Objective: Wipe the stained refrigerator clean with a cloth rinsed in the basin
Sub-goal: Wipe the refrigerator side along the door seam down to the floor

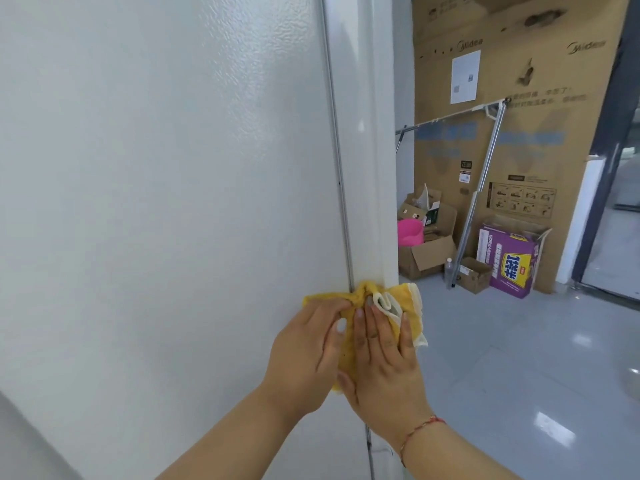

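Refrigerator (173, 168): white, textured side panel filling the left of the view, with a vertical seam and a white front edge to the right of the panel.

Cloth (408, 313): yellow with a pale border, bunched over the seam and wrapped round the front edge of the refrigerator, low on the panel.

Left hand (304, 355): fingers straight and together, laid flat on the cloth, pressing it against the refrigerator panel.

Right hand (381, 362): fingers straight and together, pressing the cloth against the refrigerator edge, just beside the left hand; red string bracelet (420, 427) at the wrist.

Right of the refrigerator, well apart, on the floor: large cardboard box (512, 98), metal rack (485, 168), pink tub (410, 232), purple carton (509, 261).
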A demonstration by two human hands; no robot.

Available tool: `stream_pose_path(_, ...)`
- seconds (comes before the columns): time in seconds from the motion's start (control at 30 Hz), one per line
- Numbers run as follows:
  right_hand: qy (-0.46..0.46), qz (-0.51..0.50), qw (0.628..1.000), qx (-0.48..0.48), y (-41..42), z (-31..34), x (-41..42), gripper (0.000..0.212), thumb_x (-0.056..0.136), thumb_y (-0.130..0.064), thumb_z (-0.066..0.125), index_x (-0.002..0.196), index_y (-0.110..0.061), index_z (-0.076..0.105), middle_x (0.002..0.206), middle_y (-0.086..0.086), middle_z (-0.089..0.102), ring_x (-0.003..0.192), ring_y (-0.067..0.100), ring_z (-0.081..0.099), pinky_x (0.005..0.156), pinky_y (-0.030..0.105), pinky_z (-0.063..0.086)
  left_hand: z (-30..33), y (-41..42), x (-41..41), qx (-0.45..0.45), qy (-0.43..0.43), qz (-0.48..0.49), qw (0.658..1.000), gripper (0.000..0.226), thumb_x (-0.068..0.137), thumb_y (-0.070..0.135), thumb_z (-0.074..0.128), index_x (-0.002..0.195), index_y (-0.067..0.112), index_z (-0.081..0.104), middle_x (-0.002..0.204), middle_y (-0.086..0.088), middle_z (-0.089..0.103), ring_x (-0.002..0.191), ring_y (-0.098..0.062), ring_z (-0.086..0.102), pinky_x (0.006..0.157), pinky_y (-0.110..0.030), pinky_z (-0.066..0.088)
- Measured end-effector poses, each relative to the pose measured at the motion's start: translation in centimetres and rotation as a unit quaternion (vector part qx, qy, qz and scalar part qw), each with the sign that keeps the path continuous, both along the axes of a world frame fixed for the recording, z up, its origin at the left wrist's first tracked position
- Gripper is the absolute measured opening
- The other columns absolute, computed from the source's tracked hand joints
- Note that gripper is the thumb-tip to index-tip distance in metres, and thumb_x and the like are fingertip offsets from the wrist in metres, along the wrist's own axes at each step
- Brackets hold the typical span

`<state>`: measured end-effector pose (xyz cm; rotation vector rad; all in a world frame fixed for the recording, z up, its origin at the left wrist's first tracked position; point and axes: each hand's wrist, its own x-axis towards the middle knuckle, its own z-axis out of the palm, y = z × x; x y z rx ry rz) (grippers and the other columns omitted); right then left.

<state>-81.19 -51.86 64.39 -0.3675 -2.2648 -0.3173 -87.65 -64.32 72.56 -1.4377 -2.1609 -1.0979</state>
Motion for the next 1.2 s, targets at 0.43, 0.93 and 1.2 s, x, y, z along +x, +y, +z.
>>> stream_pose_path(0.43, -0.075, 0.018, 0.995, -0.057, -0.6, -8.5, 2.6, 0.071, 0.097, -0.05, 0.028, 0.142, 0.003, 0.035, 0.152, 0.019, 0.027, 0.143, 0.032, 0.022, 0.115, 0.052, 0.016, -8.4, -1.7, 0.0, -0.192, 0.031, -0.044, 0.98, 0.069, 0.095, 0.063, 0.005, 0.146, 0.03, 0.037, 0.128, 0.015, 0.038, 0.117, 0.001, 0.033, 0.099, -0.016, 0.033)
stream_pose_path(0.93, -0.083, 0.018, 0.996, 0.029, 0.3, -6.2, 3.6, 0.065, 0.096, -0.042, 0.027, 0.141, 0.003, 0.037, 0.152, 0.018, 0.029, 0.145, 0.029, 0.018, 0.117, 0.049, 0.013, -11.0, -0.5, 1.0, -0.137, 0.055, 0.0, 0.989, 0.061, 0.099, 0.054, 0.015, 0.148, 0.022, 0.031, 0.135, 0.006, 0.036, 0.124, -0.008, 0.034, 0.107, -0.017, 0.021)
stream_pose_path(1.2, -0.056, 0.031, 0.998, 0.001, -0.5, -9.3, 3.1, 0.063, 0.096, -0.04, 0.028, 0.143, 0.003, 0.03, 0.152, 0.018, 0.025, 0.145, 0.032, 0.012, 0.113, 0.05, 0.02, -12.6, 0.3, 0.6, -0.094, 0.113, 0.017, 0.989, 0.053, 0.101, 0.048, 0.02, 0.136, 0.021, 0.049, 0.126, 0.006, 0.044, 0.115, -0.013, 0.041, 0.102, -0.022, 0.027)
